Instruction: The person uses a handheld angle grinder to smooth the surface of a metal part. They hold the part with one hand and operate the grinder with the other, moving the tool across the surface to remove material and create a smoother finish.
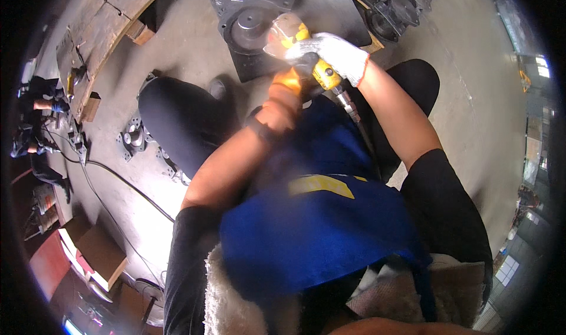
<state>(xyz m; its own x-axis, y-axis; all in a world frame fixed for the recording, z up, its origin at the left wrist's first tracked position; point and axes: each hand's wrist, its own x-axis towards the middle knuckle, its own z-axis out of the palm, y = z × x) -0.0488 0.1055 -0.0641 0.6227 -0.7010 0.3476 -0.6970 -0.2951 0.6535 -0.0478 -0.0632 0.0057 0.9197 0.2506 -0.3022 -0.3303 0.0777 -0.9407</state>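
A yellow air grinder (323, 73) is above the far edge of my lap, its head blurred and a metal hose fitting trailing toward me. My right hand (337, 53), in a white glove with an orange cuff, is closed over the top of the grinder. On the near left side of the tool, my left hand (287, 80) looks orange in glare and is closed against the grinder's dark part; its fingertips are partly hidden. The grinder's head is over or touching a dark metal plate with a round hub (248, 21), though I cannot tell which.
More dark metal parts (400, 7) are piled at the far right. Bracket-like castings (134, 135) lie on the floor left of my knee. A wooden bench (97, 31) stands at the far left, near another person (44, 108). A black hose (127, 181) crosses the floor; open cardboard boxes (100, 249) stand lower left.
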